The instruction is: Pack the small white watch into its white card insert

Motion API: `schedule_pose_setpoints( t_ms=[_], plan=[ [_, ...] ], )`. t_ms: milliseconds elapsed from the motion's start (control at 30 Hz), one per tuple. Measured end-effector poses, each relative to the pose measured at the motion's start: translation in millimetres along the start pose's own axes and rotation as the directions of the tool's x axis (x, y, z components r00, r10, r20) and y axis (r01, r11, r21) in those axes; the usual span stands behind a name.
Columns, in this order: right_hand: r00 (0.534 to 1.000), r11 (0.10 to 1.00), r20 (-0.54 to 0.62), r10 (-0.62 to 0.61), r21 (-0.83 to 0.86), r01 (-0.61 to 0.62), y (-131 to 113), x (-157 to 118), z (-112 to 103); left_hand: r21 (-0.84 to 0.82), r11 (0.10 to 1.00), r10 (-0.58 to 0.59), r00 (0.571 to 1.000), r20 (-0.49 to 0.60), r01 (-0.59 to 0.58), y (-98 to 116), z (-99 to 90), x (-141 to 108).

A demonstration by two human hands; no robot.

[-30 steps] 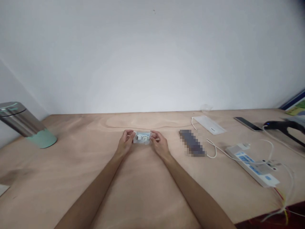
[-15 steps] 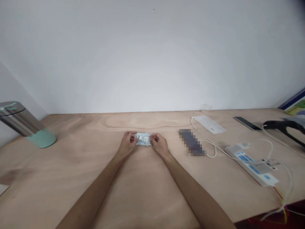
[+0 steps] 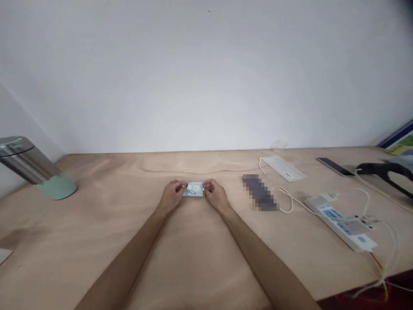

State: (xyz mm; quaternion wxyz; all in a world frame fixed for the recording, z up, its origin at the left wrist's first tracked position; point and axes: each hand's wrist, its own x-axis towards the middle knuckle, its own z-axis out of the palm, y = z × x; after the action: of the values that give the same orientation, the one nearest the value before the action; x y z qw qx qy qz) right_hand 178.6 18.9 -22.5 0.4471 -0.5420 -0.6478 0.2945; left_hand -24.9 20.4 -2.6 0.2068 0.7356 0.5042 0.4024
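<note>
A small clear plastic packet (image 3: 194,189) with a pale item and a round ring shape showing inside lies at the middle of the wooden table. My left hand (image 3: 173,194) pinches its left edge between thumb and fingers. On the opposite side, my right hand (image 3: 216,194) grips the right edge in the same way. The packet is stretched flat between both hands, low over the tabletop; whether it touches the wood I cannot tell. What exactly is inside is too small to make out.
Right of my hands lies a blurred-out dark phone-like object (image 3: 260,193) near a white cable. Farther right are a white flat pouch (image 3: 282,168), a dark phone (image 3: 334,167), a power strip (image 3: 340,224) and a black strap-like object (image 3: 383,172). A steel-and-green tumbler (image 3: 38,168) stands left.
The packet has tilted slightly and its surface reflects differently. My left fingers have shifted a little lower along its edge. Both hands keep their hold.
</note>
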Motion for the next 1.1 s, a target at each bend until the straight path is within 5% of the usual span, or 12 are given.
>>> schedule_pose_setpoints(
  t_ms=[367, 667, 1100],
  plan=[
    [0.979, 0.856, 0.105, -0.176, -0.474, 0.205, -27.9, -11.1, -13.2, -0.033, 0.999, -0.029, 1.0, -0.01, 0.029, 0.0, -2.2, 0.6],
    [0.963, 0.889, 0.064, -0.262, -0.373, 0.267, -21.3, -9.8, -12.2, -0.216, 0.967, -0.141, 0.99, -0.018, 0.134, 10.7, -7.2, 0.0],
    [0.997, 0.985, -0.079, -0.005, -0.171, -0.008, -12.8, -0.6, -10.7, -0.247, 0.961, -0.121, 0.992, 0.037, 0.127, 9.3, -1.1, -1.5]
  ],
)
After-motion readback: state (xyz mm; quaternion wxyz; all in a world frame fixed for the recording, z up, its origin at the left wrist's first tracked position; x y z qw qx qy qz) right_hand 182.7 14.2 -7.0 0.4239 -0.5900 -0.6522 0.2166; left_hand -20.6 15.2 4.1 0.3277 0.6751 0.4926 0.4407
